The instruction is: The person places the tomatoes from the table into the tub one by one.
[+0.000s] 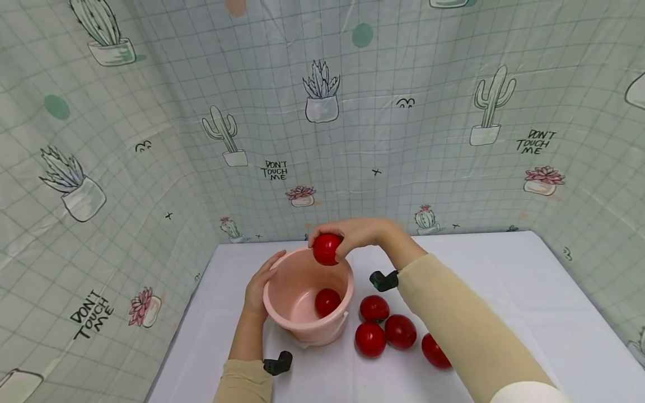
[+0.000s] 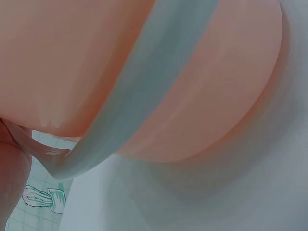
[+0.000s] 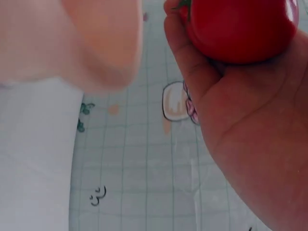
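Observation:
A pink bucket [image 1: 307, 327] stands on the table, its inside facing up, with one red tomato [image 1: 327, 303] lying at the bottom. On the bucket's left side my left hand [image 1: 258, 288] holds the rim. The left wrist view shows the bucket's outer wall [image 2: 211, 91] and pale handle [image 2: 139, 91] close up, with part of a finger at the left edge. My right hand [image 1: 355, 231] grips another tomato [image 1: 326, 249] above the bucket's far right rim. That tomato's green stem [image 3: 185, 5] shows in the right wrist view, where the fingers lie around it.
Several more tomatoes [image 1: 370, 339] lie on the white table [image 1: 393, 380] to the right of the bucket. One tomato [image 1: 435, 351] is partly hidden by my right sleeve [image 1: 468, 324]. A patterned cloth [image 1: 353, 145] hangs behind the table and along its sides.

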{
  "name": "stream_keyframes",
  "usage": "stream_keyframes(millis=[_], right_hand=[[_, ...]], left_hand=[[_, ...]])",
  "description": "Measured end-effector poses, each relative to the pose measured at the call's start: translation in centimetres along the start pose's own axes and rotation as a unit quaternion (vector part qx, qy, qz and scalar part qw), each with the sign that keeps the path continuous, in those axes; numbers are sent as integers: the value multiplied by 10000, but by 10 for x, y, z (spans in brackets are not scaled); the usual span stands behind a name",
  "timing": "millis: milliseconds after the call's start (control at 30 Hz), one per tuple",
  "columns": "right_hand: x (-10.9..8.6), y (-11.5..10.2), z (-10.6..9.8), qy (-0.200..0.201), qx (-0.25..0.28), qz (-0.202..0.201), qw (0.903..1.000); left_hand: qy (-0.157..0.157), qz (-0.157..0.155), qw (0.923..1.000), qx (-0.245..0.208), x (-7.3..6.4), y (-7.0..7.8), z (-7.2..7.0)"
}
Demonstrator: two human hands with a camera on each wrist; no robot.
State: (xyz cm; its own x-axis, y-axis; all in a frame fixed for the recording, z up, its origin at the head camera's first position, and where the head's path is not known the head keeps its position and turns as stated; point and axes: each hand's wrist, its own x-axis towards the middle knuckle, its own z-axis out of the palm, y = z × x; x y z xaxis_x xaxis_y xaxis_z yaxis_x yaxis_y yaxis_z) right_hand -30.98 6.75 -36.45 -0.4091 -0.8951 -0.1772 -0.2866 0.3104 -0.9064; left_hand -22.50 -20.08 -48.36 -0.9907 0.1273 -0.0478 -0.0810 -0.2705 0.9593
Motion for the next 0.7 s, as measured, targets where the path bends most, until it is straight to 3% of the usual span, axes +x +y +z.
stream_keyframes(millis=[267,533,700], right_hand=[[37,-11,13,-610,-421,40,9972],[62,-14,25,-789,-1155,827,9867],[74,-11,34,-1201,-1111,1269,9783]], left_hand=[[-52,-73,9998,-162,0,0,1],[-109,-15,9994,-319,0,-2,1],[-106,-22,9994,-332,-2,1,3]])
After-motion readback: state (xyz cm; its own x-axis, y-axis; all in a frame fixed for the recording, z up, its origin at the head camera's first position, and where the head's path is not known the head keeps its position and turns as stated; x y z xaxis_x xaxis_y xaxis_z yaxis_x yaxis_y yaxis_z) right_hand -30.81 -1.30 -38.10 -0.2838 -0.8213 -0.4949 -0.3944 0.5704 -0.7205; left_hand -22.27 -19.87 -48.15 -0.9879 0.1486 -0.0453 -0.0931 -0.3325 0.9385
